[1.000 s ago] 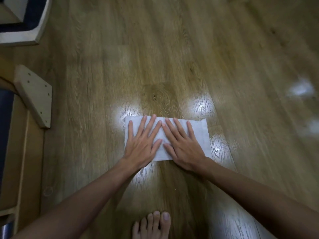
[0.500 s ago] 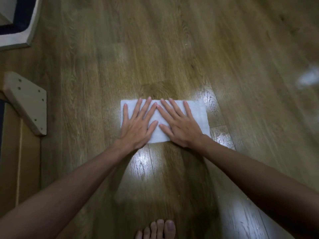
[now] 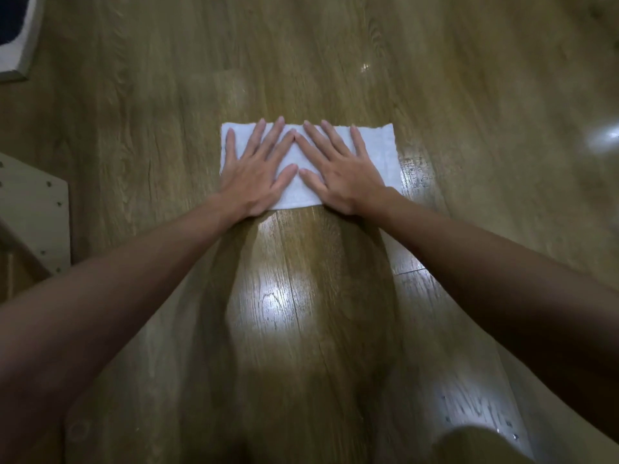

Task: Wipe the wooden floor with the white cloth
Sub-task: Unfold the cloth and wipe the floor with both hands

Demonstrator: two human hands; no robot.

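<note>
A white cloth, folded into a flat rectangle, lies on the wooden floor ahead of me. My left hand presses flat on its left half, fingers straight and spread. My right hand presses flat on its right half in the same way. The two index fingers and the two thumbs almost meet at the cloth's middle. Both arms are stretched well forward. The floor behind the cloth shines with reflected light.
A pale wooden furniture piece with screw holes stands at the left edge. A white-framed dark panel sits at the top left corner. My knee shows at the bottom right. Open floor lies ahead and to the right.
Both hands have pushed the cloth forward along the floor, away from me. My arms are more stretched, and my toes have left the view.
</note>
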